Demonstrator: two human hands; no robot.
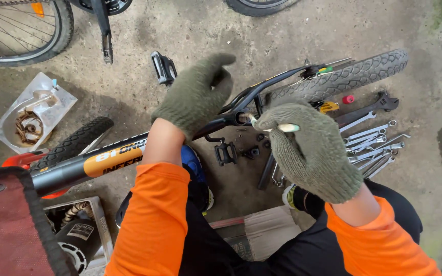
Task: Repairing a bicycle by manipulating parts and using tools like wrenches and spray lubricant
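Left hand (195, 94) steadies the bicycle frame (231, 118), fingers curled; right hand (310, 151) pinches a pale stick (282, 128) at the bottom bracket (243, 118), best worked square, gently.

Both hands wore knitted gloves of dull olive green — the left hand (195, 97) and the right hand (310, 151) alike — above bright orange sleeves (154, 220). The bicycle frame (103, 161) was black with an orange panel carrying white lettering. The tyre (341, 79) was black with a scaled tread pattern. The wrenches (372, 143) were silvery grey, and a small red cap (348, 99) lay near them. The pedal (226, 152) was black. The concrete floor (190, 36) was mottled grey-brown — darker in damp patches. The cloth (11, 225) at the lower left was dark red.
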